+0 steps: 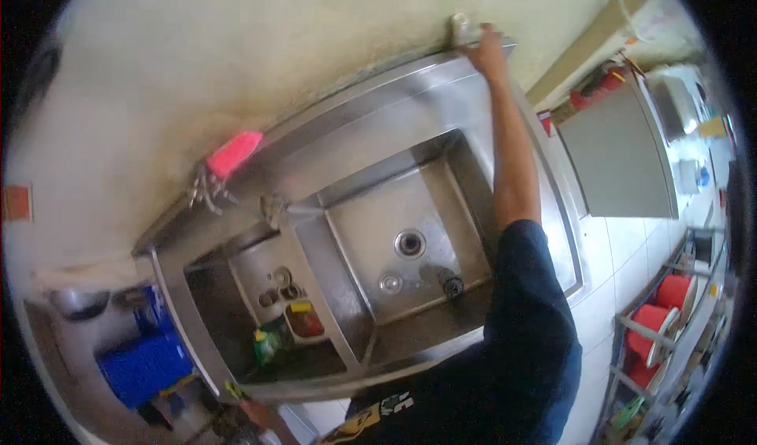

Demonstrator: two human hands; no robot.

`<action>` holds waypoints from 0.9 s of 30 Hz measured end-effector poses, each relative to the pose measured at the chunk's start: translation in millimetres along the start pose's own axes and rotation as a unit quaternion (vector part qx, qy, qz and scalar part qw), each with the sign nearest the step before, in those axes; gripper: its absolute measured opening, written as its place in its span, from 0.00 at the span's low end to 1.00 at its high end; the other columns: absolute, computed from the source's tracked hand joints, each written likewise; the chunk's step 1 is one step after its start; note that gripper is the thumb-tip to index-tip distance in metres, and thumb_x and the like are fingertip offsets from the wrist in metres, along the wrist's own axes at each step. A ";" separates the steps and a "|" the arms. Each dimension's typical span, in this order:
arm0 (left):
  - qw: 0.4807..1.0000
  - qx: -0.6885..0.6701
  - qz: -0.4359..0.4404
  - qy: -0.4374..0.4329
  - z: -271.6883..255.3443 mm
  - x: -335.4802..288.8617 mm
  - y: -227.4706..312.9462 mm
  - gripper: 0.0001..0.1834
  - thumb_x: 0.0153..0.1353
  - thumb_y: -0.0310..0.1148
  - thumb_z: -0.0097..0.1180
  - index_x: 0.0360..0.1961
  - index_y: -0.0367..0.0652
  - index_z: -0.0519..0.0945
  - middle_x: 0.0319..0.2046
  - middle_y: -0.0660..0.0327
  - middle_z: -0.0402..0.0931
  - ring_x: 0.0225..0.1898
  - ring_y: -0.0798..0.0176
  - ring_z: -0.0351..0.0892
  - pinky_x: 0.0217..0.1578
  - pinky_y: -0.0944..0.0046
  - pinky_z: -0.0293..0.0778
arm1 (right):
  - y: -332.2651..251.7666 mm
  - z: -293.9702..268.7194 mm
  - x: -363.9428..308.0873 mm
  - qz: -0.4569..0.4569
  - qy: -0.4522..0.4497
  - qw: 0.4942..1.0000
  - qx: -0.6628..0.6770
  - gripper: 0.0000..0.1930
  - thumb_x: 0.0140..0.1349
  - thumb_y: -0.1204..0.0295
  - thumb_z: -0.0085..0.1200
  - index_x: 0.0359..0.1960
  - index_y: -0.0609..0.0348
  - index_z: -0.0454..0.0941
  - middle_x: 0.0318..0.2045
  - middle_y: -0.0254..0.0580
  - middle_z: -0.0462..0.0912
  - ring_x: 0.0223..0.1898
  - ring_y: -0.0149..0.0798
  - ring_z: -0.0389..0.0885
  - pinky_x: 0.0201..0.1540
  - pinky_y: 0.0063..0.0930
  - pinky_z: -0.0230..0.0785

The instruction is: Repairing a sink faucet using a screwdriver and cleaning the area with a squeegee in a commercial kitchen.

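Observation:
My right arm stretches across a steel double-bowl sink (pixel 426 86) to its far right corner. There my right hand (pixel 486 49) closes its fingers round a small pale, cloudy container (pixel 463 28) on the back ledge by the wall. My left hand (pixel 256 415) is low at the near left edge of the sink, closed on a small yellow-green thing (pixel 234 390), too blurred to name. In the large right bowl are a drain (pixel 409 244), a round metal strainer (pixel 390 283) and a dark cylindrical item (pixel 453 286).
A faucet (pixel 272 210) stands behind the divider, with a pink cloth (pixel 234 153) on the back ledge. The left bowl holds a green packet (pixel 269 344) and a small tray (pixel 304 321). Blue crates (pixel 146 366) stand left; a rack with red containers (pixel 653 327) stands right.

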State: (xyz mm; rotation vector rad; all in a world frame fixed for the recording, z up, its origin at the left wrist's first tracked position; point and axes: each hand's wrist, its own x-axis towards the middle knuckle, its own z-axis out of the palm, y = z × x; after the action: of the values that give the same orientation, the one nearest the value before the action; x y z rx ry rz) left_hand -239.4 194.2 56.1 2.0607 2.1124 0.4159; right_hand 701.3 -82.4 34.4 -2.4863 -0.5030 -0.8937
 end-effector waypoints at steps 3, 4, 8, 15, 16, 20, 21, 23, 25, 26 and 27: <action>0.967 0.011 0.233 -0.101 17.1 13.3 21.3 0.24 0.69 0.42 0.37 0.57 0.34 0.64 0.54 0.50 0.67 0.55 0.52 0.66 0.56 0.59 0.60 | -87.7 -51.1 -49.9 0.177 -0.103 0.959 0.193 0.32 0.49 0.62 0.65 0.52 0.66 0.66 0.40 0.54 0.77 0.41 0.46 0.77 0.45 0.36 0.69; 0.945 0.048 0.294 -0.138 31.6 23.8 52.2 0.24 0.69 0.42 0.35 0.56 0.33 0.65 0.53 0.51 0.67 0.58 0.53 0.62 0.60 0.59 0.55 | -108.0 -68.7 -73.8 0.187 -0.129 0.942 0.245 0.28 0.51 0.66 0.63 0.51 0.66 0.67 0.37 0.47 0.78 0.38 0.36 0.77 0.41 0.28 0.69; 0.891 -0.187 0.188 -0.369 41.6 -29.1 291.0 0.17 0.66 0.37 0.44 0.49 0.36 0.71 0.34 0.55 0.75 0.37 0.61 0.74 0.40 0.62 0.69 | -233.1 -137.0 -190.9 0.049 -0.466 0.766 0.439 0.16 0.58 0.70 0.55 0.49 0.54 0.70 0.31 0.29 0.75 0.33 0.24 0.72 0.35 0.19 0.66; 0.788 -0.141 0.472 -0.369 101.0 -45.0 428.0 0.12 0.60 0.35 0.50 0.41 0.38 0.74 0.33 0.48 0.76 0.38 0.43 0.75 0.37 0.51 0.70 | -273.3 -169.9 -257.3 0.265 -0.512 0.603 0.551 0.27 0.59 0.63 0.56 0.58 0.55 0.64 0.39 0.48 0.76 0.26 0.37 0.76 0.32 0.31 0.71; 0.778 -0.127 0.512 -0.341 122.8 -39.3 441.5 0.12 0.60 0.34 0.50 0.41 0.40 0.74 0.34 0.48 0.75 0.38 0.43 0.74 0.37 0.49 0.69 | -251.3 -177.1 -258.2 0.237 -0.473 0.720 0.449 0.26 0.60 0.63 0.55 0.58 0.56 0.64 0.38 0.49 0.78 0.26 0.40 0.77 0.33 0.32 0.71; 0.749 -0.044 0.620 -0.230 191.2 -1.2 490.1 0.11 0.59 0.33 0.51 0.43 0.45 0.74 0.38 0.53 0.73 0.43 0.48 0.72 0.41 0.46 0.67 | -191.0 -262.5 -240.8 0.196 -0.574 0.749 0.266 0.23 0.61 0.62 0.53 0.56 0.57 0.66 0.36 0.53 0.81 0.34 0.45 0.82 0.37 0.36 0.72; 0.746 -0.053 0.632 -0.202 207.0 13.2 499.0 0.12 0.58 0.33 0.51 0.44 0.46 0.74 0.39 0.55 0.73 0.46 0.50 0.71 0.42 0.46 0.66 | -183.9 -286.6 -238.6 0.195 -0.613 0.721 0.256 0.22 0.61 0.62 0.52 0.55 0.57 0.68 0.37 0.54 0.81 0.36 0.44 0.83 0.38 0.36 0.72; 0.767 0.038 0.607 -0.205 221.9 23.0 533.1 0.13 0.58 0.32 0.51 0.45 0.49 0.74 0.41 0.55 0.72 0.48 0.51 0.69 0.44 0.45 0.64 | -154.2 -319.1 -263.3 0.165 -0.622 0.748 0.161 0.20 0.61 0.64 0.53 0.53 0.57 0.70 0.35 0.54 0.82 0.36 0.45 0.83 0.37 0.37 0.72; 0.779 0.011 0.600 -0.182 237.8 30.8 549.8 0.14 0.58 0.33 0.51 0.46 0.48 0.74 0.41 0.55 0.72 0.49 0.51 0.69 0.45 0.45 0.64 | -127.6 -349.8 -286.9 0.207 -0.638 0.723 0.165 0.20 0.61 0.63 0.53 0.52 0.58 0.69 0.34 0.52 0.82 0.33 0.47 0.83 0.35 0.38 0.72; 0.789 -0.011 0.593 -0.160 245.9 33.0 553.5 0.14 0.57 0.33 0.51 0.46 0.48 0.74 0.41 0.55 0.72 0.49 0.51 0.68 0.46 0.45 0.64 | -114.6 -362.1 -304.7 0.232 -0.637 0.718 0.157 0.20 0.60 0.63 0.53 0.52 0.58 0.69 0.33 0.52 0.82 0.32 0.47 0.83 0.35 0.38 0.72; 0.793 -0.017 0.589 -0.157 252.9 33.8 557.9 0.14 0.57 0.33 0.51 0.46 0.48 0.74 0.41 0.55 0.72 0.49 0.51 0.68 0.46 0.45 0.64 | -104.9 -371.5 -318.7 0.256 -0.635 0.713 0.151 0.21 0.60 0.63 0.54 0.52 0.58 0.69 0.33 0.52 0.82 0.30 0.47 0.83 0.34 0.38 0.72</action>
State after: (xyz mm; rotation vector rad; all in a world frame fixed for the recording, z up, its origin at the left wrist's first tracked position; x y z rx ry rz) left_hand 367.5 255.7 -9.4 2.8974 0.4108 0.1823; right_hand 234.4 -247.4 108.6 -2.3281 -0.2435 1.1536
